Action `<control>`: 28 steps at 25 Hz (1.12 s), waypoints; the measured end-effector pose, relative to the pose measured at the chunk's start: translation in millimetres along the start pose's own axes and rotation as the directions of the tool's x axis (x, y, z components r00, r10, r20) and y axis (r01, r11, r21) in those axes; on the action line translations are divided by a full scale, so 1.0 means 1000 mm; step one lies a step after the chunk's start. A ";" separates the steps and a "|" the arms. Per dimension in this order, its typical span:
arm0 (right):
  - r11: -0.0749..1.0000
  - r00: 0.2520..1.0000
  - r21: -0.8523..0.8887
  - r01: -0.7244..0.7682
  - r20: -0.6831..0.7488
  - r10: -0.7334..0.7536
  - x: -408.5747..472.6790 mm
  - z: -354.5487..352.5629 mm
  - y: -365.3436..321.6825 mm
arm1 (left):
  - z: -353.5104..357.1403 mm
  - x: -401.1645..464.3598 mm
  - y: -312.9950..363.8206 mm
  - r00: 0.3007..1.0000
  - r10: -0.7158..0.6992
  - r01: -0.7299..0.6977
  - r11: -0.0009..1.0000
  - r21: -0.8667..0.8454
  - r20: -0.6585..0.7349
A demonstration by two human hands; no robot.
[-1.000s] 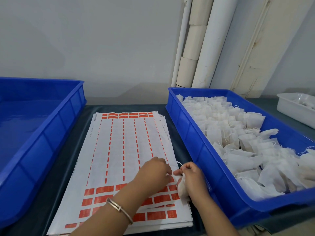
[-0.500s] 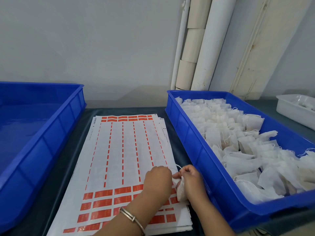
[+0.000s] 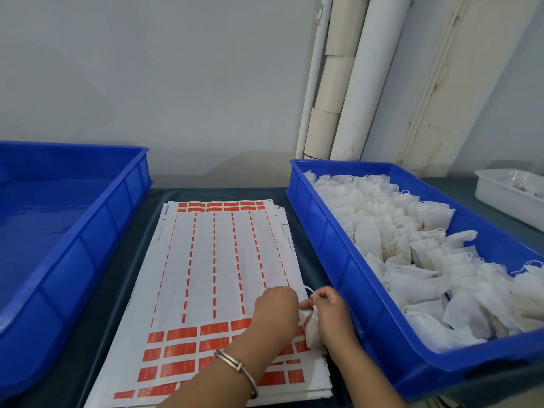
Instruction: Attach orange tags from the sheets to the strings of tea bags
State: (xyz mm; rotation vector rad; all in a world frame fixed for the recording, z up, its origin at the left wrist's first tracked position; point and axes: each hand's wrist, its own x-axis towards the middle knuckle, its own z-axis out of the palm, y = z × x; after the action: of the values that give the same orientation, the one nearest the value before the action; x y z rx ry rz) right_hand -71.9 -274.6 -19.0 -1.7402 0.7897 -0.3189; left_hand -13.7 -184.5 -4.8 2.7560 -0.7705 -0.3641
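Observation:
A stack of white sheets [image 3: 212, 260] lies in the middle of the table, with rows of orange tags [image 3: 179, 350] left at its near end and a strip at the far end. My right hand [image 3: 332, 316] holds a white tea bag [image 3: 312, 334] at the sheet's right edge and pinches its string. My left hand [image 3: 275, 312] is curled over the sheet, fingertips meeting the right hand's at the string; what it pinches is hidden. A blue bin [image 3: 332, 248] on the right holds several white tea bags [image 3: 412, 245].
A second blue bin [image 3: 88, 231] stands on the left with nothing visible inside. A white tray [image 3: 500, 198] sits at the far right. White tubes [image 3: 353, 83] lean against the wall behind. A metal bangle [image 3: 235, 369] is on my left wrist.
Both hands stay together at the sheet's right edge; only the head camera has tilted up a little, shifting the scene lower in the view.

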 end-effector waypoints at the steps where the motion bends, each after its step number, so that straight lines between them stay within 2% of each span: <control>1: 1.000 1.000 -0.002 0.003 0.000 -0.003 -0.001 0.000 0.000 | -0.001 0.001 0.000 1.000 -0.008 0.008 1.000 -0.027 0.014; 7: 1.000 1.000 -0.003 0.000 -0.003 0.000 -0.002 -0.001 -0.001 | -0.005 0.004 -0.005 0.997 0.019 -0.016 0.999 -0.047 0.077; 12: 1.000 1.000 -0.005 0.002 0.000 -0.002 -0.001 -0.001 0.000 | -0.001 0.005 -0.003 0.990 -0.025 0.010 0.994 0.108 0.139; 15: 1.000 1.000 -0.001 0.004 0.002 -0.004 -0.002 -0.001 -0.001 | 0.000 0.005 -0.003 0.991 -0.012 0.001 0.997 0.084 0.130; 19: 1.000 1.000 0.006 -0.003 0.002 0.003 -0.002 -0.002 -0.002 | -0.003 0.005 -0.004 0.998 0.036 -0.040 0.997 0.067 0.050; 22: 1.000 1.000 -0.003 0.001 -0.005 -0.001 -0.003 -0.002 -0.002 | -0.001 0.006 -0.004 0.995 0.079 -0.084 0.994 0.077 0.057; 28: 1.000 1.000 0.013 0.001 0.001 -0.001 -0.002 -0.001 -0.001 | 0.002 0.003 -0.010 0.997 0.070 -0.070 0.997 0.026 0.014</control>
State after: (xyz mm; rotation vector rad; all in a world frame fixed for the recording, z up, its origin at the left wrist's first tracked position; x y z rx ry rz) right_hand -73.5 -274.5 -17.1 -1.7286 0.7839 -0.3234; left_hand -7.2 -178.6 -10.5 2.7451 -0.8788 -0.3611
